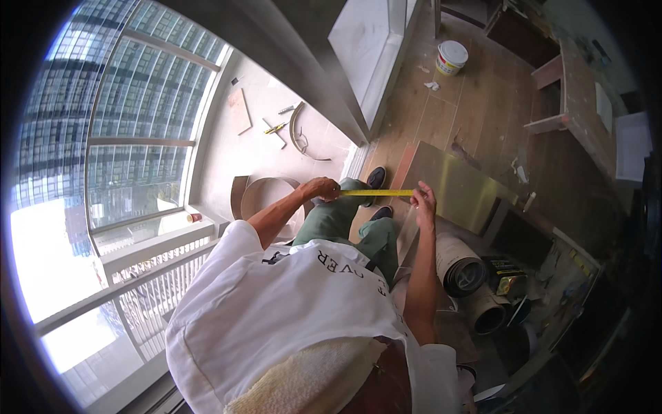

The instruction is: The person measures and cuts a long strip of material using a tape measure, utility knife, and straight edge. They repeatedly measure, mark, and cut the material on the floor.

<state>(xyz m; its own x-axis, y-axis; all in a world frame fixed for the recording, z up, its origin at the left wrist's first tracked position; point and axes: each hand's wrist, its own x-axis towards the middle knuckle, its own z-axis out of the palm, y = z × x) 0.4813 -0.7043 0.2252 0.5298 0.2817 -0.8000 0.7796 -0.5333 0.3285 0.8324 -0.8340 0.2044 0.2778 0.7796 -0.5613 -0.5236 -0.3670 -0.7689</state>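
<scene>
A yellow tape measure (378,192) is stretched level between my two hands, in front of my green trousers. My left hand (321,189) is closed round one end of it; the case, if it is there, is hidden by the fingers. At the other end my right hand (423,199) pinches the yellow blade, thumb and fingers pressed on it. Just beyond the right hand lies a large flat board (452,186) with a yellowish sheen. Curled strips of thin brown sheet (265,196) stand on the pale floor beside my left forearm.
Rolls of sheet material (456,265) stand close to my right arm. A white bucket (452,56) and wooden furniture parts (579,103) are further off. A post (317,62) and door track divide the floors. Windows and a railing (165,255) run along the left.
</scene>
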